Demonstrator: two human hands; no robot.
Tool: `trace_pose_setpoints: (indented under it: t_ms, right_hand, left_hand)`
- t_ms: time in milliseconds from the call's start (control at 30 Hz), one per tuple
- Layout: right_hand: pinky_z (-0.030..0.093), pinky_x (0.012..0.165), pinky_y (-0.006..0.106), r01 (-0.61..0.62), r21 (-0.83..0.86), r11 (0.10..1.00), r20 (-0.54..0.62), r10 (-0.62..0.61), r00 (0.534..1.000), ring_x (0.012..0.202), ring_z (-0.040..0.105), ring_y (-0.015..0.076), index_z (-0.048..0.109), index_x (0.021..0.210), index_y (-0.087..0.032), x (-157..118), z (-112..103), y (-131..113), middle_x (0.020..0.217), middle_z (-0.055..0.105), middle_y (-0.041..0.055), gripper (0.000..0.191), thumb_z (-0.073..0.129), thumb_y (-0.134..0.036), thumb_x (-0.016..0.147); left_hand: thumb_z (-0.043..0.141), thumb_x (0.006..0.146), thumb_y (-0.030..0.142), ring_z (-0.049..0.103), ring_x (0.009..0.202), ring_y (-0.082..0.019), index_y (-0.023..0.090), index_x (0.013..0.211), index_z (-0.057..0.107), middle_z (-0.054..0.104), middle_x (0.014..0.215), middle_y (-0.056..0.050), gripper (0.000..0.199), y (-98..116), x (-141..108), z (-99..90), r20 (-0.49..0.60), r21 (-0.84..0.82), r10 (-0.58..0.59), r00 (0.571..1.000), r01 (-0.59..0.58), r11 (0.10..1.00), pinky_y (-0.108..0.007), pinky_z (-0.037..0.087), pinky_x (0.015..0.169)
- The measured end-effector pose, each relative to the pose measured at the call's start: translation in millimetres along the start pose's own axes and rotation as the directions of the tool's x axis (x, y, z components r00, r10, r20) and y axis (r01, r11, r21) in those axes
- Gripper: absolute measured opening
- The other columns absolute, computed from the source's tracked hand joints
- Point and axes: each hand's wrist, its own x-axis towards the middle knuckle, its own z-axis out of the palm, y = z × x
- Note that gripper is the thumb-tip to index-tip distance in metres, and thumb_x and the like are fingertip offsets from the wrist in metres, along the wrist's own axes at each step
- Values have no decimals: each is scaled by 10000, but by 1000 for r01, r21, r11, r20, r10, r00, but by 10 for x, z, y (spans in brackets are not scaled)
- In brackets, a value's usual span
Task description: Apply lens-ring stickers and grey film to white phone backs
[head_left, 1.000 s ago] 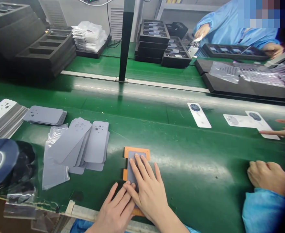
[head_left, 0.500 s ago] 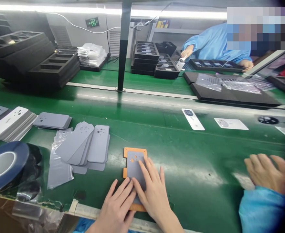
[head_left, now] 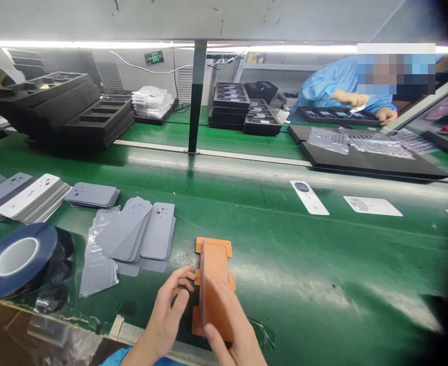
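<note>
A thin grey phone back panel (head_left: 203, 284) stands almost edge-on above an orange fixture plate (head_left: 218, 254) on the green table. Its long edge faces me. My right hand (head_left: 233, 320) is at its right side, thumb and fingers at the panel, holding it up; the exact contact is partly hidden. To the left of the fixture, my left hand (head_left: 172, 305) has its fingers bent and apart, with nothing in them. Left of that lie overlapping grey panels (head_left: 157, 231) and a clear plastic sleeve (head_left: 100, 269).
A roll of blue tape (head_left: 37, 239) lies at the left, with a row of white panels (head_left: 29, 195) behind it. Two white cards (head_left: 310, 198) lie farther right. Across the metal rail (head_left: 247, 157), a person in blue (head_left: 326, 76) works at black foam trays (head_left: 262, 119).
The grey panel has gone from lying flat on the fixture to standing on edge. My left hand has moved off to the left. Another person's hand at the right has left the view.
</note>
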Motion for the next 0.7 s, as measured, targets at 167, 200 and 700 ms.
trace_pose_setpoints:
  t_ms: [167,200,700]
  right_hand:
    - [529,1111,470,28,53,998,-3,-28,1000,1362,589,319,424,1566,-297,-25,60,26,1518,582,78,623,620,-290,975]
    - [555,1084,441,-26,58,998,-9,27,1000,1341,609,312,472,1536,-300,-30,68,51,1498,601,78,576,614,-285,978]
    - [645,721,344,-421,649,633,169,420,892,760,754,217,691,1248,-178,624,-2,267,920,791,109,522,762,-517,858]
  left_hand:
    - [538,1012,555,696,1022,-253,157,1340,603,727,1198,-123,520,9,117,-23,11,-184,-245,970,242,953,-337,550,877]
    - [570,995,558,700,1021,-258,155,1331,606,731,1195,-125,526,-4,123,-21,2,-198,-258,966,253,947,-332,551,861]
    - [632,964,553,729,1039,-271,211,1528,421,672,1333,-187,693,-77,65,-192,-172,-295,-192,966,136,946,-359,615,827]
